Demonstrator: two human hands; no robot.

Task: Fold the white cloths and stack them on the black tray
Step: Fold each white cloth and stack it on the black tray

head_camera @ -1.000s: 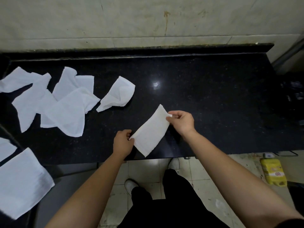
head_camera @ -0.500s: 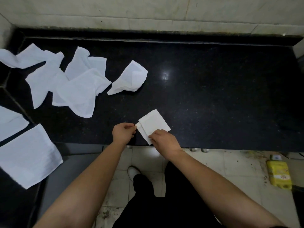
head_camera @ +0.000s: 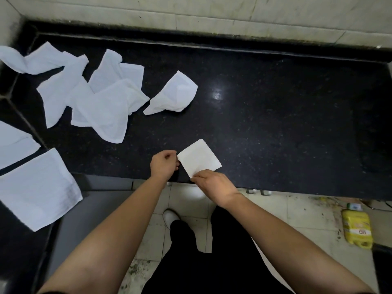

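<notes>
A small folded white cloth (head_camera: pixel 199 159) lies as a square near the front edge of the black counter (head_camera: pixel 275 124). My left hand (head_camera: pixel 164 166) has curled fingers and pinches the cloth's left corner. My right hand (head_camera: pixel 210 182) pinches its near corner from below. Several unfolded white cloths (head_camera: pixel 101 102) lie crumpled at the left of the counter, and one more crumpled cloth (head_camera: pixel 174 94) sits apart from them, nearer the middle. I cannot make out a black tray for certain.
Two flat white cloths (head_camera: pixel 36 187) rest on a dark surface at the lower left. A tiled wall (head_camera: pixel 212 13) runs behind the counter. On the floor at the right stands a yellow container (head_camera: pixel 357 229). A dark shape (head_camera: pixel 373 134) sits at the counter's right end.
The long cloth strip was folded in half into a small square. My right hand came from its far end down to the near corner. My left hand stayed at the left corner.
</notes>
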